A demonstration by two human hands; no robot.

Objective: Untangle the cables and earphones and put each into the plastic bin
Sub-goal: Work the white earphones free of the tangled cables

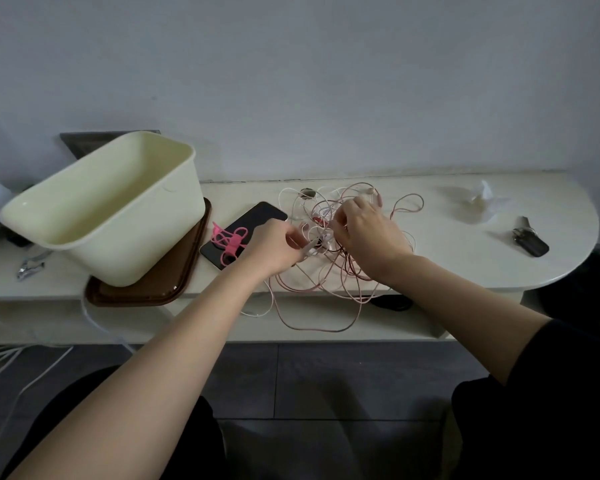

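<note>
A tangle of thin pink and white cables and earphones [329, 271] lies on the white table, with loops hanging over its front edge. My left hand [274, 245] pinches a white strand at the tangle's left side. Over the middle of the tangle, my right hand [368, 233] has its fingers closed on other strands. The cream plastic bin [108, 209] stands tilted at the left, resting on a brown tray [153, 289]; nothing shows inside it.
A black phone [246, 230] lies between bin and tangle with a bright pink cable tie [229, 240] on it. Keys with a black fob [530, 240] and crumpled clear plastic [478, 202] sit at the right. Nail clippers [28, 268] lie left of the tray. White cords [0, 362] hang at the lower left.
</note>
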